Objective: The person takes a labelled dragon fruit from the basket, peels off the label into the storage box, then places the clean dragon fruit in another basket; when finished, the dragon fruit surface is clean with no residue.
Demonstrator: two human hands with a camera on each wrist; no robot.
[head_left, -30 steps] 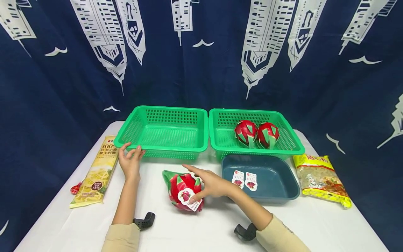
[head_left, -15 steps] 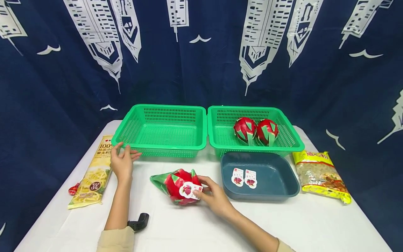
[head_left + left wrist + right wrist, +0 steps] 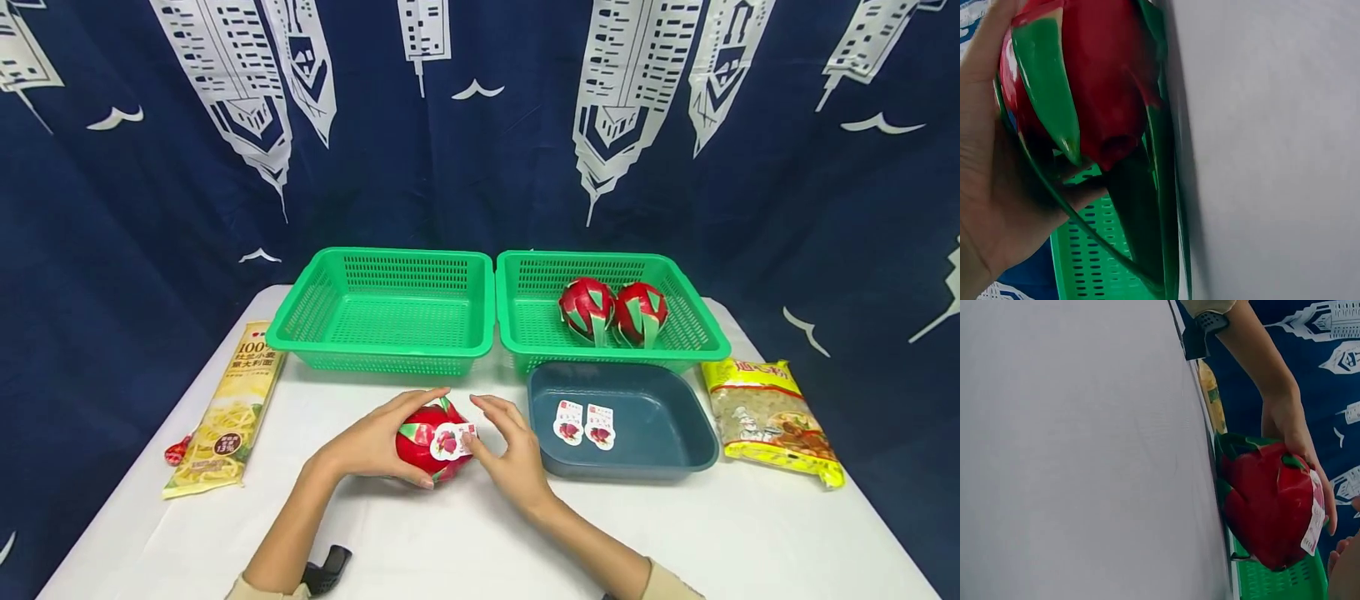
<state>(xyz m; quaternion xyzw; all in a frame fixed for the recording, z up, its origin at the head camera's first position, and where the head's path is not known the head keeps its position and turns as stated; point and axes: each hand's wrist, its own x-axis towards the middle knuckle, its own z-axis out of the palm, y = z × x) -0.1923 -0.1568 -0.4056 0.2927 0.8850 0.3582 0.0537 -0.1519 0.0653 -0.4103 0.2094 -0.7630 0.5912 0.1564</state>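
Observation:
A red dragon fruit [image 3: 418,446] with green leaf tips sits on the white table in front of me. My left hand [image 3: 367,443] grips it from the left, fingers over the top and thumb low on the near side. In the left wrist view, long green leaves [image 3: 1163,187] trail from the fruit toward my palm. A white sticker label [image 3: 447,442] with a fruit picture is on its right side. My right hand [image 3: 519,458] is beside that label, fingers spread and thumb tip at its edge; whether they touch is unclear. The right wrist view has the label [image 3: 1314,515] partly standing off the fruit.
Two green baskets stand at the back; the right basket [image 3: 611,354] holds two dragon fruits [image 3: 587,308]. A dark blue tray [image 3: 652,433] has two stickers [image 3: 600,425] inside. A noodle packet [image 3: 225,417] and red lollipop [image 3: 177,451] lie left, a yellow bag [image 3: 772,421] right.
My left hand has left the left basket's rim and taken hold of the dragon fruit. The fruit first turned and shifted slightly; my right hand, earlier at its label, has moved slightly right.

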